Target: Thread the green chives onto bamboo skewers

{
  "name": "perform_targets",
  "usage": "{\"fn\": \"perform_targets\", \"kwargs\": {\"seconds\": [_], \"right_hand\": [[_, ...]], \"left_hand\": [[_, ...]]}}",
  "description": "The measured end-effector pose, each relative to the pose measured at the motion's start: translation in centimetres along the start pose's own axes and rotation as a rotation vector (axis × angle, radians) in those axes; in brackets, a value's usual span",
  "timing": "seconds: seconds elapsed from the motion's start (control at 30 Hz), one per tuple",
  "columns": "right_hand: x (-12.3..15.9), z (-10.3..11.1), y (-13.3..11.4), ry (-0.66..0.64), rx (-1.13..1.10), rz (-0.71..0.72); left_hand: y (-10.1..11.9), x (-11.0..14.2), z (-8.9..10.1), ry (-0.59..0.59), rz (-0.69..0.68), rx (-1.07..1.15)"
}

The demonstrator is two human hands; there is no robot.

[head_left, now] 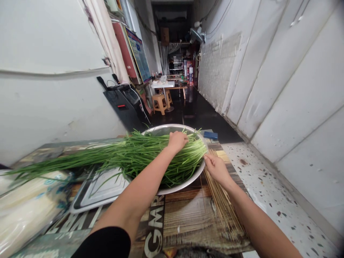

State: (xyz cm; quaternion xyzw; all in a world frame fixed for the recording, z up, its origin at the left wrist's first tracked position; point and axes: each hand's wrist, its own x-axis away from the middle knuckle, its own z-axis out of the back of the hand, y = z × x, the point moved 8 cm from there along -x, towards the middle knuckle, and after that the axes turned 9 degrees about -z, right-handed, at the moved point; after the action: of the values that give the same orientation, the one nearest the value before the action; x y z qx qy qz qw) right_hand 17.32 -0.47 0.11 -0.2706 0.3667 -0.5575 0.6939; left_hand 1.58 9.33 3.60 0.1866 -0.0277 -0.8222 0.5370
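A large heap of green Chinese chives (150, 154) fills a wide metal bowl (185, 185), the pale stalk ends at the right and the long leaves trailing over the left rim. On top of the heap lies my left hand (177, 140), its fingers curled down around some chives. My right hand (216, 166) is at the bowl's right rim, beside the stalk ends, with thumb and fingers pinched together. What is between those fingertips is too small to tell. Thin bamboo skewers (224, 206) lie in a loose bunch on the table below my right hand.
Left of the bowl are a metal tray (80, 200) and clear plastic bags of pale contents (29, 215). A small blue box (210, 135) sits behind the bowl on the wood-patterned table (188, 218). Farther back stand stools (159, 103) and a white table (162, 84).
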Motion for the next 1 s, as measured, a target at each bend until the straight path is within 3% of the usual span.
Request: {"fn": "perform_targets", "kwargs": {"seconds": [0.13, 0.47, 0.77, 1.0], "right_hand": [[0.0, 0.0, -0.1, -0.004, 0.0, 0.003], [-0.2, -0.1, 0.1, -0.005, 0.018, 0.004], [-0.1, 0.0, 0.2, 0.009, 0.016, 0.003], [-0.2, -0.1, 0.4, 0.01, 0.001, 0.002]], "left_hand": [[0.2, -0.2, -1.2, -0.073, -0.048, -0.075], [-0.5, 0.0, -1.1, -0.088, -0.021, -0.158], [-1.3, 0.3, -0.6, -0.052, 0.065, -0.139], [0.9, 0.3, 0.7, 0.063, -0.051, -0.084]]}}
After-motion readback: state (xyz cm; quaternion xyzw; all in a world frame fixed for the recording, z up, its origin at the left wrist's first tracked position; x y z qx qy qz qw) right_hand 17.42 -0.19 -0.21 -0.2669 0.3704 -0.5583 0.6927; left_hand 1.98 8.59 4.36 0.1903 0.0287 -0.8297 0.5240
